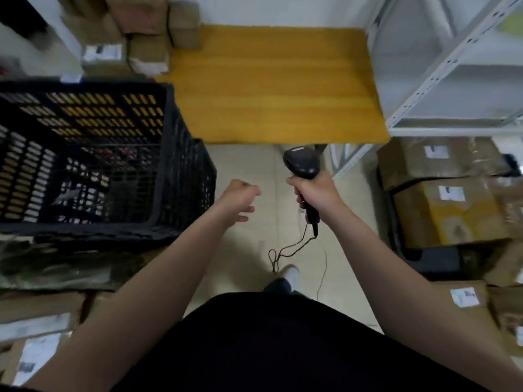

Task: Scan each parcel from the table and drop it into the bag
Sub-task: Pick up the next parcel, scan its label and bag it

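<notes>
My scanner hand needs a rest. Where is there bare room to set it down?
The tiled floor between the black crate and right-hand parcels is bare, bar the scanner cord; so is the yellow mat. Both sides are crowded.

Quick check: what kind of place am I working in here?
Most likely a parcel stockroom or sorting room: labelled cardboard parcels stacked at the right, white metal shelving, and a barcode scanner gripped by the right hand.

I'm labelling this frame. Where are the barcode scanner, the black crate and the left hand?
barcode scanner [301, 164]: head view, on its dark scanning head.
black crate [85, 232]: head view, on its near rim.
left hand [240, 198]: head view, on the back of the hand.
</notes>
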